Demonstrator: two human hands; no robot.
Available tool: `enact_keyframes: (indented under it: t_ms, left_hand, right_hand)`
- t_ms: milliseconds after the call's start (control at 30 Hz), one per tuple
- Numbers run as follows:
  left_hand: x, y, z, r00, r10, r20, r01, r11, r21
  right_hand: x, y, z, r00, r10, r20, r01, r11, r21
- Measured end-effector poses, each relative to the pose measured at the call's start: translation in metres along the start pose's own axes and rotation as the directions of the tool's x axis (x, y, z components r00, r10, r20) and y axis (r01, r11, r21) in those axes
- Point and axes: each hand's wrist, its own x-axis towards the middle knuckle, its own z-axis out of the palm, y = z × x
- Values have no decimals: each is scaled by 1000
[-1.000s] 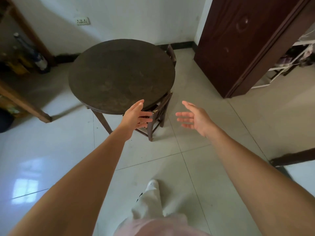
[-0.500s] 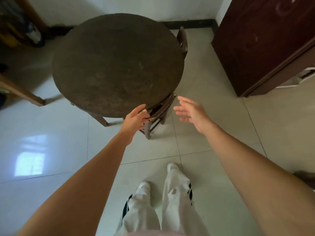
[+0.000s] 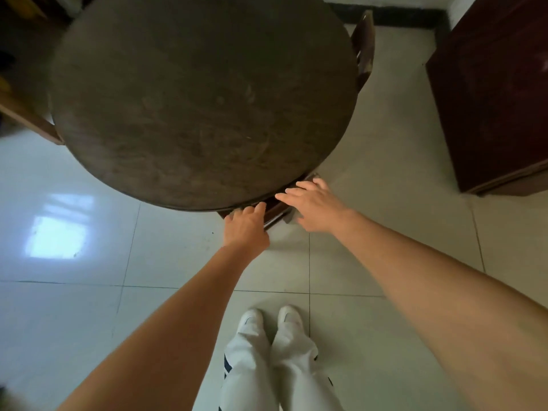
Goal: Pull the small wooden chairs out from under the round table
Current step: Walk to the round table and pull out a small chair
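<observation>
Both hands reach the near chair (image 3: 274, 213), which is tucked under the round tabletop (image 3: 201, 99). The left hand (image 3: 244, 226) curls at its top rail; grasp cannot be confirmed. The right hand (image 3: 314, 204) is spread flat, fingers released, over the rail.

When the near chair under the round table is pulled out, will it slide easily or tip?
The near chair looks rigid wood, so it should move as one piece. On the glossy tile floor it probably slides easily. Pulled high on its back, it might tilt slightly.
</observation>
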Motion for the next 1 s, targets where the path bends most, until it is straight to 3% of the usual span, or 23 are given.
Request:
enact_keyframes:
  t_ms: [133, 300, 467, 600, 767, 1000]
  left_hand:
    - [28, -3, 24, 998, -25, 51, 20, 995, 99]
    - [43, -6, 41, 999, 41, -35, -36, 988, 152]
    - [30, -10, 38, 982, 142, -125, -117, 976, 184]
    - [0, -9, 32, 977, 181, -114, -153, 964, 219]
    - [-64, -1, 36, 976, 206, -66, -178, 939, 294]
    - [-177, 14, 66, 960, 261, -101, -214, 917, 337]
  right_hand:
    - [29, 5, 22, 998, -62, 4, 62, 987, -147]
    - [42, 4, 30, 991, -117, -66, 88, 937, -339]
    - [26, -6, 29, 989, -79, -123, 35, 944, -327]
    - [-3, -22, 26, 984, -63, -165, 19, 967, -255]
    - [-65, -52, 34, 985, -53, -162, 16, 975, -221]
    - [-168, -105, 62, 974, -36, -222, -12, 977, -211]
